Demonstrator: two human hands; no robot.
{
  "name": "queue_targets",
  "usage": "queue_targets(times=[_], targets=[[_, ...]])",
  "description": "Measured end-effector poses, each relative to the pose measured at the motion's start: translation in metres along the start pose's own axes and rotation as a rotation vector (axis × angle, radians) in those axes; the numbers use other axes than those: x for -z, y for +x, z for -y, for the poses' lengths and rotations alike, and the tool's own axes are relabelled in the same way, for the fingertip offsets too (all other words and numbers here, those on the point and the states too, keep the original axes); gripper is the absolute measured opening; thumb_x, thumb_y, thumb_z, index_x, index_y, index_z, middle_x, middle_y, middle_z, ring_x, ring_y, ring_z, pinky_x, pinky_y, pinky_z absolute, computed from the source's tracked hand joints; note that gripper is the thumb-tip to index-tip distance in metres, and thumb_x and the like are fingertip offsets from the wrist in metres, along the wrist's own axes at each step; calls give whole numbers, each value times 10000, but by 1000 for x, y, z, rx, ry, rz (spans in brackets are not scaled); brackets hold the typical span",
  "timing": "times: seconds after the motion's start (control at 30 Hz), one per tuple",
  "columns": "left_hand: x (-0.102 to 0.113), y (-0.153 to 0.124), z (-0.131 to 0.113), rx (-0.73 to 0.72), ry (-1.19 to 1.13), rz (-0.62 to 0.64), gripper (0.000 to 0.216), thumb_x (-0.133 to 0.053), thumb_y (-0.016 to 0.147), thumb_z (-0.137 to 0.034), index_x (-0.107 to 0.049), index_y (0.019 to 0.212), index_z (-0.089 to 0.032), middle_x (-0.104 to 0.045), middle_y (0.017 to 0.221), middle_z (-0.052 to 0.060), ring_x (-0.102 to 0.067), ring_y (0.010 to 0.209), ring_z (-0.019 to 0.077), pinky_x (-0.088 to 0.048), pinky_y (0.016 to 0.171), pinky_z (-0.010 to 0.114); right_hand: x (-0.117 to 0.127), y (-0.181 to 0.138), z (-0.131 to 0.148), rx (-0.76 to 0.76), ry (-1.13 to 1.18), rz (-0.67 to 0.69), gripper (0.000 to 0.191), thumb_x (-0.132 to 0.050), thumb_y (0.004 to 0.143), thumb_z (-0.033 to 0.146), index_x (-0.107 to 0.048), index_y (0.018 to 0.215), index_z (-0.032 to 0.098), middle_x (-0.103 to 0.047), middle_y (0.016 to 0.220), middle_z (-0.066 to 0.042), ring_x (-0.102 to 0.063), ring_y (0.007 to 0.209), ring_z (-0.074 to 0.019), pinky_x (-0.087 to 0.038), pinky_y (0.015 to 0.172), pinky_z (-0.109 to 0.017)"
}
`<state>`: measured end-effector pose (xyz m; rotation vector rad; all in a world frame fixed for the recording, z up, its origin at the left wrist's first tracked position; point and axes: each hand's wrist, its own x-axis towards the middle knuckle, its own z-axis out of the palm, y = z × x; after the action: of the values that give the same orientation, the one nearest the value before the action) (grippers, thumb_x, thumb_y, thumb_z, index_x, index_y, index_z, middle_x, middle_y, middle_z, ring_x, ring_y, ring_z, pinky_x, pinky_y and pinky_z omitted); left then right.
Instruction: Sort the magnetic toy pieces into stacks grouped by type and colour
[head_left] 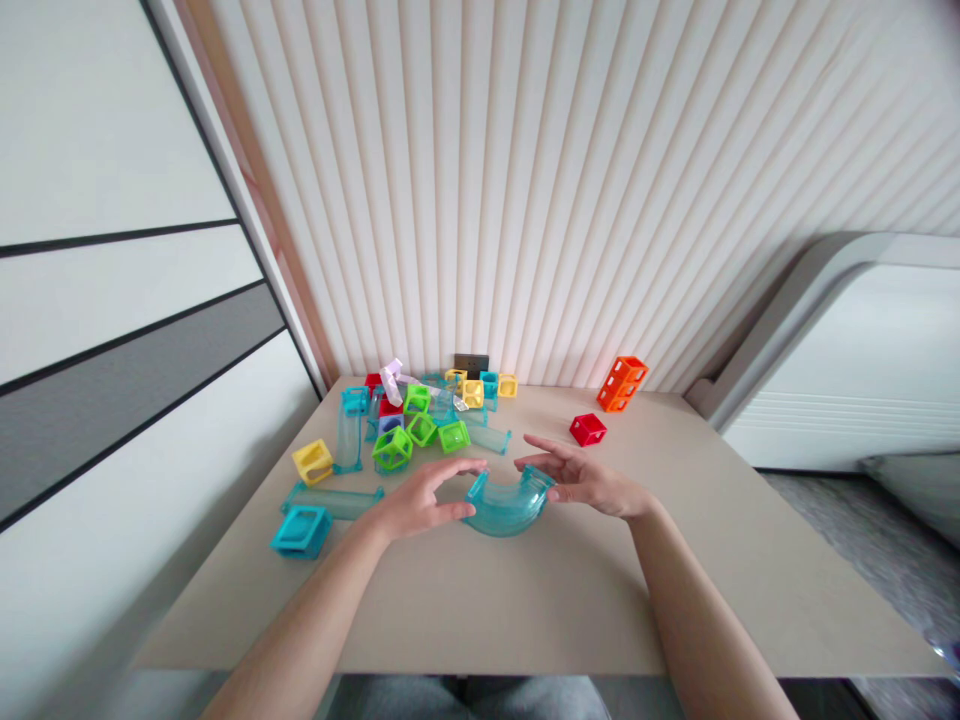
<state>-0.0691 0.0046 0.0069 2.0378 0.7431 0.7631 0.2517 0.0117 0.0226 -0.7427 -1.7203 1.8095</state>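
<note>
On beige table (675, 600), left hand (420, 500) pinched one end of clear teal plastic U-bend tube (508, 510), w/ right hand (592, 485) open at other, steadying it.

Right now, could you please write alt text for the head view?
A curved teal track lies on a table; the left hand grips its left end, the right hand touches its right end. Coloured blocks lie beyond.

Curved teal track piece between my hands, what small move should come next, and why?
Probably close both hands on its ends. The curved piece lies flat on the table, the left hand touches one end, the right hand the other, and neither looks closed around it.
</note>
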Motion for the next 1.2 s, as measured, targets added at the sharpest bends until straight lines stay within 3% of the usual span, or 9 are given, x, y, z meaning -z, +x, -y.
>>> queue_targets(times=[1.2], targets=[[0, 1, 2, 35, -13, -13, 569, -739, 819, -431, -569, 1334, -261, -627, 1354, 77, -595, 1229, 244, -443, 1073, 383, -1, 5, -6, -32, 47, 13, 808, -809, 787, 259, -398, 1480, 321, -558, 1407, -122, -572, 1210, -230, -477, 957, -374]])
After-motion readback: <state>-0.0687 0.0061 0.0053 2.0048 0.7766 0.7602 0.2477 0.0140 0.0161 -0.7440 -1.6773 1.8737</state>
